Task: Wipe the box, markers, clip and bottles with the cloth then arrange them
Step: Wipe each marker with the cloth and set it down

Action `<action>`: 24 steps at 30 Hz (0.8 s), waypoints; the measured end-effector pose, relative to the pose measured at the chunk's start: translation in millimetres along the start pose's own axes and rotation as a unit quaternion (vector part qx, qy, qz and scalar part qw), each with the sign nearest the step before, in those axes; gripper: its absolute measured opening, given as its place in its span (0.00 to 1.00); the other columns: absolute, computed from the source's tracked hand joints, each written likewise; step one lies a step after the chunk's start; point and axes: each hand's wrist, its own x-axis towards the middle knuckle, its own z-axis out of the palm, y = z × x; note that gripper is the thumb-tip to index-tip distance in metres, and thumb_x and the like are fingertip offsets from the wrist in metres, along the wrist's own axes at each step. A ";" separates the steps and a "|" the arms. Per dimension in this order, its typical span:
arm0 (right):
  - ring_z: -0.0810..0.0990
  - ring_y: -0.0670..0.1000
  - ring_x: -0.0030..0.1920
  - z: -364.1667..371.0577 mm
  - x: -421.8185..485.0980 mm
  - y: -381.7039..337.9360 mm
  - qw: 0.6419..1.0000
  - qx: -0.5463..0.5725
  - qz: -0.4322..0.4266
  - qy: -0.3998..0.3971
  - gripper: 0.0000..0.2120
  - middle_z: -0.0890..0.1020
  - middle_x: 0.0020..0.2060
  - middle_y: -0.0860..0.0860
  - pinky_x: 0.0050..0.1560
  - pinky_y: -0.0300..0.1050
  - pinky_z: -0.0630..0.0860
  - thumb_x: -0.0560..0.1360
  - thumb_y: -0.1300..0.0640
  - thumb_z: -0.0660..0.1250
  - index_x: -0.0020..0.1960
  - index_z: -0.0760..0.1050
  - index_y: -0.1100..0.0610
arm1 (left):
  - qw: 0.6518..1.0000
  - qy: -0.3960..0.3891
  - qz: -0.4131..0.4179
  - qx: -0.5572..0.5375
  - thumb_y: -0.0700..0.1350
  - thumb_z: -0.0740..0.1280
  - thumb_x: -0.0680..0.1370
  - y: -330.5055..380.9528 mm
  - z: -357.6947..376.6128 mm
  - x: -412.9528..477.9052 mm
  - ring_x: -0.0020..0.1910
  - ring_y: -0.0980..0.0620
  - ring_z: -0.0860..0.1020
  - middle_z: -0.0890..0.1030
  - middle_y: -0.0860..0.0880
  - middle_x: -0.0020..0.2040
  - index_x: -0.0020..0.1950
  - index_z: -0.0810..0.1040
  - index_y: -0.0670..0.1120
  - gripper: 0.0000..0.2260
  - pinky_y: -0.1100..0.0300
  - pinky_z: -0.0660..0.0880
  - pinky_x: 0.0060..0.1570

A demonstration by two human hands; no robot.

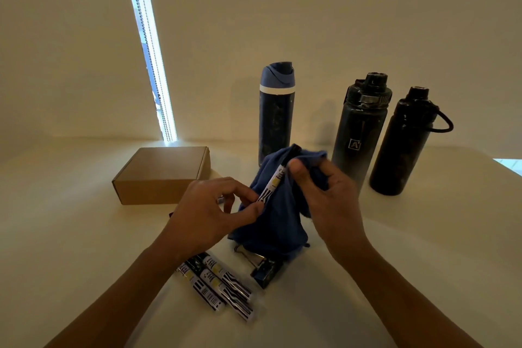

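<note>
1. The room is dim, and the three bottles standing toward the far edge of the table (395,248) read mostly as dark shapes. The blue-lidded bottle (275,110) has its base hidden behind the cloth (271,223). The middle bottle (360,127) is partly covered at its lower left by the right hand (330,200). The loop-handled bottle (401,144) stands clear, nearest the right edge.
2. The binder clip (265,270) lies half under the hanging hem of the cloth; only its dark body and part of its wire handles show.
3. The print on every marker is too small to read.
4. The marker in hand (275,181) is tilted, cap end up and away, and its lower end disappears behind the left hand's fingertips.
5. The left hand (209,212) comes in palm down, thumb and fingers pinched together on the marker's lower barrel.
6. The right hand holds the bunched blue cloth, thumb pressed against the marker's upper barrel, fingers curled into the fabric behind it.
7. Both bare forearms run out of view at the near edge.
8. The loose markers (220,282) lie side by side near the near edge, their far ends hidden under the left wrist.
9. The cardboard box (163,175) sits closed toward the far left, its near right corner behind the left hand.
</note>
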 end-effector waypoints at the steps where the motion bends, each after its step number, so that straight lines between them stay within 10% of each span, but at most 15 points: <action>1: 0.85 0.43 0.48 3.9 -2.9 2.3 1.000 -0.021 0.002 -0.022 0.09 0.86 0.46 0.43 0.46 0.45 0.84 0.78 0.50 0.69 0.57 0.80 0.47 | 1.000 -0.001 0.005 -0.002 0.52 0.77 0.74 2.0 1.2 -0.5 0.36 0.54 0.79 0.82 0.67 0.41 0.47 0.86 0.56 0.04 0.74 0.71 0.37; 8: 0.82 0.43 0.54 7.0 -1.4 10.1 0.992 -0.075 -0.001 -0.103 0.11 0.82 0.53 0.43 0.54 0.45 0.81 0.82 0.46 0.61 0.64 0.72 0.43 | 1.000 -0.004 0.000 0.023 0.65 0.65 0.80 -2.6 -10.1 -0.8 0.36 0.55 0.81 0.83 0.61 0.38 0.46 0.84 0.59 0.14 0.68 0.73 0.34; 13: 0.79 0.42 0.36 11.8 -12.3 15.1 0.959 -0.222 -0.021 -0.174 0.12 0.77 0.36 0.44 0.38 0.36 0.73 0.84 0.44 0.52 0.63 0.67 0.47 | 0.994 0.102 -0.029 0.006 0.57 0.62 0.83 7.5 -17.8 4.7 0.34 0.60 0.81 0.81 0.63 0.38 0.45 0.80 0.53 0.13 0.73 0.72 0.34; 18: 0.78 0.50 0.52 17.8 -14.0 -6.5 0.860 -0.414 -0.028 -0.297 0.44 0.78 0.54 0.51 0.57 0.41 0.72 0.73 0.25 0.37 0.69 0.65 0.57 | 0.996 0.085 -0.020 0.028 0.58 0.62 0.83 10.6 -17.1 4.0 0.33 0.58 0.79 0.81 0.64 0.38 0.46 0.77 0.59 0.09 0.71 0.71 0.33; 24: 0.71 0.49 0.49 16.0 -11.8 -16.5 0.801 -0.513 -0.083 -0.296 0.20 0.75 0.56 0.53 0.53 0.38 0.64 0.84 0.45 0.48 0.70 0.63 0.55 | 0.997 0.052 -0.018 0.049 0.60 0.62 0.82 4.8 -14.8 4.3 0.35 0.58 0.77 0.79 0.59 0.34 0.45 0.78 0.56 0.12 0.71 0.71 0.36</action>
